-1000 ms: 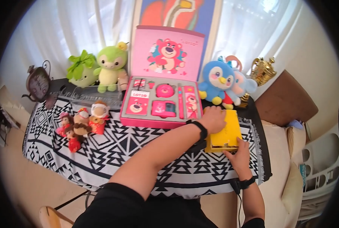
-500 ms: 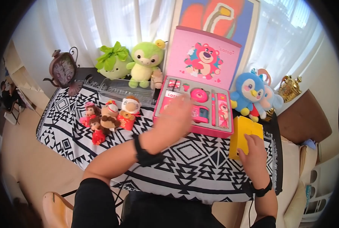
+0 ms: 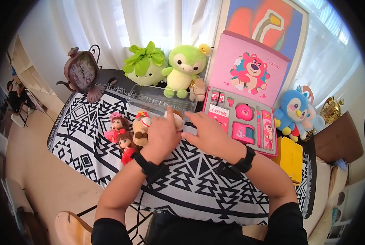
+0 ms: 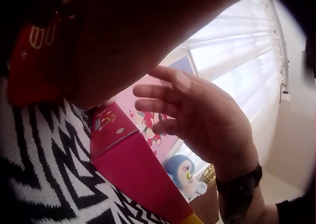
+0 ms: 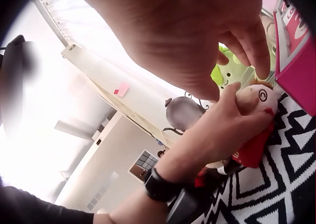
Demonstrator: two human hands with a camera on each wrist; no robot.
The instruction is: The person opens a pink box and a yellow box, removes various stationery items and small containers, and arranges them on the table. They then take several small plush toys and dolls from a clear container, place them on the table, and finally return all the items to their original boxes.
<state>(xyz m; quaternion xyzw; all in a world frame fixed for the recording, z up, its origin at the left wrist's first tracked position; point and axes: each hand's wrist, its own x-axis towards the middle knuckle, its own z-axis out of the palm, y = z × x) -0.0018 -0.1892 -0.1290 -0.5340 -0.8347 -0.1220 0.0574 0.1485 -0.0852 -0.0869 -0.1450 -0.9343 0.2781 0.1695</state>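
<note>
My left hand (image 3: 164,134) is at the right end of the small-toy group, its thumb and fingers round the head of a plush toy (image 5: 254,147) with a pale face, a swirl eye, brown hair and a red body. In the head view the hand covers most of that toy. My right hand (image 3: 209,134) hovers just to the right of it, fingers spread and holding nothing. Left of my left hand are a brown-and-tan plush (image 3: 141,128) with a red hat and two small dolls in red, one doll (image 3: 126,147) in front of the other doll (image 3: 116,127).
Behind stand a clear plastic tray (image 3: 158,100), a green plush (image 3: 184,67), a leafy-topped plush (image 3: 145,67) and a teapot-shaped clock (image 3: 84,71). An open pink gift box (image 3: 248,118) is at right, with a yellow box (image 3: 289,159) and a blue penguin plush (image 3: 295,112) beyond.
Both hands have left the yellow box and moved left, the left hand first. My left hand now grips the red-bodied plush toy. The head view has swung left.
</note>
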